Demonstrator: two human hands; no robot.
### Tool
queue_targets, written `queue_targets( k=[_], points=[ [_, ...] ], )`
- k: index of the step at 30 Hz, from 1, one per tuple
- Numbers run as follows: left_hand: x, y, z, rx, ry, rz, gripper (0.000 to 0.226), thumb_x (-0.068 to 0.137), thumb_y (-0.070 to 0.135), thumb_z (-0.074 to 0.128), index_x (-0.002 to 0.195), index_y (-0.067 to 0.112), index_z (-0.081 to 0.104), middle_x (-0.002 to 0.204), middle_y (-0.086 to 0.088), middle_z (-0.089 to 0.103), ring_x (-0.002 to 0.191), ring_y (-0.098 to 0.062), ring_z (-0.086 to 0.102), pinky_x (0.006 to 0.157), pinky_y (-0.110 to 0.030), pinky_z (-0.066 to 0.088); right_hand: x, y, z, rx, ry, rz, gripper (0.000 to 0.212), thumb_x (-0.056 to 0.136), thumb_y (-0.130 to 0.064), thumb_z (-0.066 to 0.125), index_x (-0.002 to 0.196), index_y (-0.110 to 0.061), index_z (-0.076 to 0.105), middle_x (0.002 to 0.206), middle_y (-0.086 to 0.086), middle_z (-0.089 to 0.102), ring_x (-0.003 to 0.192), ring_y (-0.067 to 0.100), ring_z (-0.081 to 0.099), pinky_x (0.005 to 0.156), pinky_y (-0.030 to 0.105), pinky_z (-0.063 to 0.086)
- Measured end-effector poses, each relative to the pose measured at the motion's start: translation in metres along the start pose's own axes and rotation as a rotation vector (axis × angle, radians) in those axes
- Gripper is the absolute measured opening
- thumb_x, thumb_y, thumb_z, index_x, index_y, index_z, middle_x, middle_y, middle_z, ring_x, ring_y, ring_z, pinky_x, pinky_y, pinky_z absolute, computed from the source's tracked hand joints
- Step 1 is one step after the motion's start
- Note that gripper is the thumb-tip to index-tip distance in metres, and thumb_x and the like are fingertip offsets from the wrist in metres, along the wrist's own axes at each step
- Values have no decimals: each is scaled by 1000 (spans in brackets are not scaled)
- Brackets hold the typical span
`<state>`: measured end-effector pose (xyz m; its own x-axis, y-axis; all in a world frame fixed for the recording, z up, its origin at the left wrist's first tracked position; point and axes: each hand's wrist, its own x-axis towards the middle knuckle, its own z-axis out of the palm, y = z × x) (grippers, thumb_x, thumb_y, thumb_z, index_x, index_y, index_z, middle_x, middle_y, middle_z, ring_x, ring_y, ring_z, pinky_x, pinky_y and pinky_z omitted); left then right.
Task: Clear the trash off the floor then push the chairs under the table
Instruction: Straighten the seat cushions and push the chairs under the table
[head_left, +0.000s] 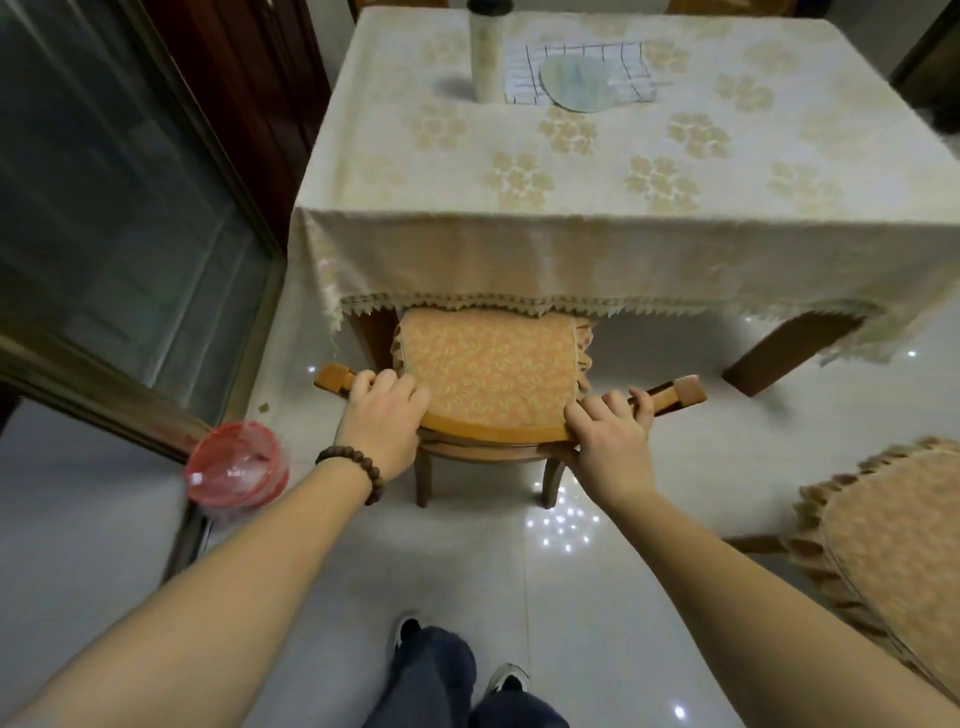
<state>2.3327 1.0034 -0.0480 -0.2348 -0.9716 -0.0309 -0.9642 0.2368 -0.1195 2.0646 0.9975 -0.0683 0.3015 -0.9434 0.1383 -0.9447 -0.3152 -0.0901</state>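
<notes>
A wooden chair with an orange patterned cushion stands right in front of me, its seat partly under the table, which carries a cream floral cloth. My left hand grips the curved top rail of the chair's back on the left. My right hand grips the same rail on the right. A second cushioned chair stands out from the table at the lower right. A small scrap lies on the white tiled floor left of the chair.
A red bin lined with a clear bag stands on the floor at my left, beside a glass sliding door. On the table stand a tall cylinder, a checked cloth and a round fan. My feet are below.
</notes>
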Motion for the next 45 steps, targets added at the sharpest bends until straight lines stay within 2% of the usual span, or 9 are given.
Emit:
queue_targets(
  k=[2,6,16,21,29,34,40,43,45],
  points=[
    [18,-13,2,-6,-4,9,24,75,36,60,95,23,53,95,2,55,95,-22,45,88,-39,29,17,-2,2,-1,17,-2,37,70,-43,74,87,-13,59,84,4,61,86,31,54,100,54,29],
    [54,-32,5,16,24,3,44,72,64,53,90,23,56,90,3,55,90,-21,47,86,-40,31,56,-2,8,4,34,-5,36,69,-40,74,89,-12,60,83,5,60,86,31,54,101,55,29],
    [145,-88,16,20,85,-11,40,69,58,53,83,20,55,83,1,56,85,-22,48,83,-40,32,163,-4,25,-29,75,6,39,66,-41,79,81,-12,58,79,5,57,82,31,53,100,52,28],
    [183,-118,17,20,76,-15,40,68,57,53,83,20,54,83,0,56,84,-23,48,82,-41,32,211,-10,34,-44,60,16,43,65,-46,77,85,-11,60,81,5,58,85,32,53,103,51,21],
    [219,-142,18,18,68,-13,38,69,57,53,81,21,48,81,0,54,82,-24,48,82,-42,34,253,-13,40,-63,41,12,36,69,-37,78,84,-12,56,79,6,56,84,32,51,104,56,23],
    [239,-150,21,41,76,-13,41,69,60,53,84,21,51,82,0,54,83,-24,48,82,-42,34,273,-10,43,-71,19,20,36,73,-40,73,87,-12,55,83,7,56,87,33,50,106,57,21],
    [253,-156,22,29,79,-24,49,70,62,53,95,20,54,95,-3,57,94,-27,48,94,-44,33,289,-11,45,-131,-6,59,40,77,-48,66,90,-13,53,87,6,56,92,32,50,111,58,15],
    [251,-154,25,-19,53,-49,64,72,66,51,116,20,51,114,-5,56,114,-29,43,111,-49,16,288,-15,41,-171,-60,63,43,80,-52,60,97,-14,52,94,6,56,100,32,49,113,59,7],
    [245,-151,24,-52,31,-64,79,74,74,42,131,20,42,130,-5,50,129,-28,33,113,-50,4,286,-17,36,-171,-111,52,52,80,-58,55,113,-17,50,112,7,55,119,32,42,113,60,-1]
  ],
)
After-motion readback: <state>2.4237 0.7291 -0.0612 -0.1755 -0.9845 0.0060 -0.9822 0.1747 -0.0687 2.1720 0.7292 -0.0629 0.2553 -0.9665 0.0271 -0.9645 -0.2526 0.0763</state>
